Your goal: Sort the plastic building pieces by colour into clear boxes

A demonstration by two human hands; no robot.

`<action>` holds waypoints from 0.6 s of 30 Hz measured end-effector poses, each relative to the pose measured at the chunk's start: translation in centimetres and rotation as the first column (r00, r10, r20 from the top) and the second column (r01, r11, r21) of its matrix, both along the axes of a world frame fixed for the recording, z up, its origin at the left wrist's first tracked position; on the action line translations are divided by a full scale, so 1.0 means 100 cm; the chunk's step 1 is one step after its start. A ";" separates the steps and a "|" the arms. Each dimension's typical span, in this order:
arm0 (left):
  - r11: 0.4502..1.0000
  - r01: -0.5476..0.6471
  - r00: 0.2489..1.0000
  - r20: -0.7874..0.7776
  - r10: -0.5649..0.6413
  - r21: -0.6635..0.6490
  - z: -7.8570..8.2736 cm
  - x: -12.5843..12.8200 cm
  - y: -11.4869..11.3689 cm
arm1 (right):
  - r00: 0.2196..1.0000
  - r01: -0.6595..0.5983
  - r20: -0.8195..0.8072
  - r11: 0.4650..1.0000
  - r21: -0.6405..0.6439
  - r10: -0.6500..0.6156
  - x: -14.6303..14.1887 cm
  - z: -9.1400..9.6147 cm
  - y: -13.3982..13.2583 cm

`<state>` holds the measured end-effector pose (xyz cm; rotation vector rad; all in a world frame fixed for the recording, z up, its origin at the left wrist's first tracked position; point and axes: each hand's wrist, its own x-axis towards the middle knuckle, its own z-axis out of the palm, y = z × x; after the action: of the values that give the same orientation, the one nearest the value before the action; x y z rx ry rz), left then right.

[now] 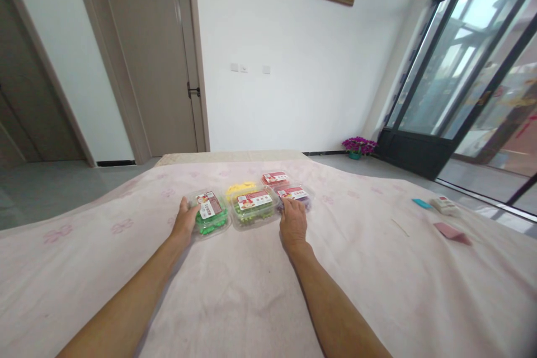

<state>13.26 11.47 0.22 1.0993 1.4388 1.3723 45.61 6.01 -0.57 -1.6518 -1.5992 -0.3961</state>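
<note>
My left hand (185, 221) grips the left side of a clear plastic box of bright green pieces (212, 228), its thumb on the labelled lid. My right hand (293, 225) is at the near edge of a clear box of purple pieces (305, 201), fingers bent over its lid; the fingertips are partly hidden. Between my hands sits a box of olive-green pieces (254, 213). Just behind it are yellow pieces (241, 187), mostly covered from view, and a box of red pieces (274, 178). The boxes carry red and white labels.
Pink floral cloth (251, 285) covers the wide surface. To the right lie a blue item (422, 203), a small white box (445, 206), a pink folded piece (453, 233) and a thin stick (400, 227). Beyond stand purple flowers (359, 145) and a glass door (440, 72).
</note>
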 end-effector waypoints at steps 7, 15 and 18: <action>0.999 0.036 0.978 -0.205 -0.035 0.000 -0.005 -0.007 -0.004 | 0.993 -0.078 -0.082 0.992 0.096 0.086 -0.002 -0.006 0.004; 0.999 -0.029 0.860 -0.509 0.017 -0.016 -0.013 -0.024 -0.008 | 0.868 0.187 -0.484 0.976 0.112 -0.111 0.021 -0.013 0.006; 0.997 -0.040 0.770 -0.638 -0.012 -0.067 -0.015 -0.047 -0.019 | 0.732 0.279 -0.617 0.953 -0.115 -0.289 0.036 -0.018 0.006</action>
<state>8.58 9.56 -1.29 1.6034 1.9614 0.9638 49.17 6.63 -2.38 -1.7932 -0.8474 0.0374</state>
